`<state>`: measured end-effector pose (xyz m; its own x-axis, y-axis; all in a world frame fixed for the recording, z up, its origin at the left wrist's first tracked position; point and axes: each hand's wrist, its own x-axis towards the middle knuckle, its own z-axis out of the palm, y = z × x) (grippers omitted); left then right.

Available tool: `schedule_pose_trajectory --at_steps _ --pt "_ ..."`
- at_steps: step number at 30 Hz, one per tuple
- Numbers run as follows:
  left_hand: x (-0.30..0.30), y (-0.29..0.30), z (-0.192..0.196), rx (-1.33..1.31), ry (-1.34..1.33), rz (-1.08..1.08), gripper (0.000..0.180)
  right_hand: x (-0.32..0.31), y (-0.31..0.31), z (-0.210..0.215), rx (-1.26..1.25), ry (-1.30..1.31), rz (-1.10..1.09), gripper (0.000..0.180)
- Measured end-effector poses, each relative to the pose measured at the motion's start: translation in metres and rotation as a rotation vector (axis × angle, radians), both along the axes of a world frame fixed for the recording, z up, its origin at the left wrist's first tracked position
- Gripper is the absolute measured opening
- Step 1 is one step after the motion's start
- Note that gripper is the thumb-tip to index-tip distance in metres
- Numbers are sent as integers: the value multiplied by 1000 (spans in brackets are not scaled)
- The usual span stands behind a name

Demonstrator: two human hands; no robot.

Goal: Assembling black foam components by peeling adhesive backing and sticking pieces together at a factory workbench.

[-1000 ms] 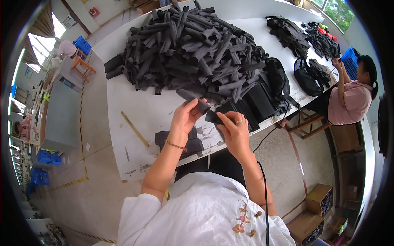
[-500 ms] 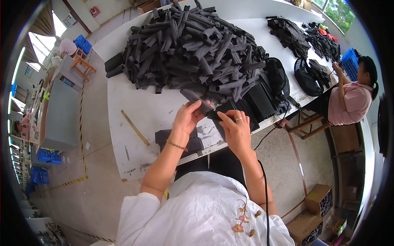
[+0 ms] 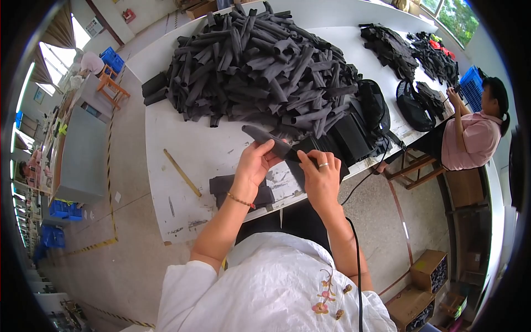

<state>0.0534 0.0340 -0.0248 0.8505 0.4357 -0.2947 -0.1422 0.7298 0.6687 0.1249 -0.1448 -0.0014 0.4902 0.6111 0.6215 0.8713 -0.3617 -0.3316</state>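
A long white counter (image 3: 182,166) is stretching away from the person, bearing everything within arm's reach. Filling most of its middle is a big heap of dark grey fabric strips (image 3: 265,66), piled loosely so single pieces can be pulled off the near edge. Farther along the counter, a second person in a pink top (image 3: 470,138) is sitting at its right side, working beside smaller dark bundles (image 3: 409,50) and a blue crate (image 3: 471,88).

Near the front edge a small flat stack of dark pieces (image 3: 238,191) is lying just left of the person's forearm, apart from the heap, seemingly as a set-aside lot. A thin wooden stick (image 3: 181,172) is lying loose on the bare counter to the left.

Between the heap and the stack, one fabric strip (image 3: 276,145) is being held above the counter. The left hand (image 3: 255,163) is pinching its left part, fingers closed over it; the right hand (image 3: 321,177), wearing a ring, is gripping the other end, thumb on top, so the strip is being kept stretched between both hands.
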Motion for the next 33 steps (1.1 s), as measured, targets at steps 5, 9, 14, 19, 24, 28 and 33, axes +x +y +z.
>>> schedule_pose_trajectory --at_steps 5,9,14,19,24,28,33 --pt "-1 2 1 -14 -21 -5 19 1 0 -4 22 -75 2 38" --pt "-2 2 3 -20 -17 -31 20 2 1 -6 27 -106 6 39" --pt "-2 -13 10 61 0 48 27 -2 4 -9 38 -133 -16 38" --pt "-3 -31 17 285 12 192 30 -11 10 -13 52 -117 -38 39" --pt "-5 -46 27 309 -36 263 33 -18 13 -15 119 -18 -63 42" --pt "3 -43 19 201 -271 45 30 -30 19 -14 261 127 4 45" --pt "5 -61 1 159 -310 47 23 -36 22 -26 335 169 30 37"
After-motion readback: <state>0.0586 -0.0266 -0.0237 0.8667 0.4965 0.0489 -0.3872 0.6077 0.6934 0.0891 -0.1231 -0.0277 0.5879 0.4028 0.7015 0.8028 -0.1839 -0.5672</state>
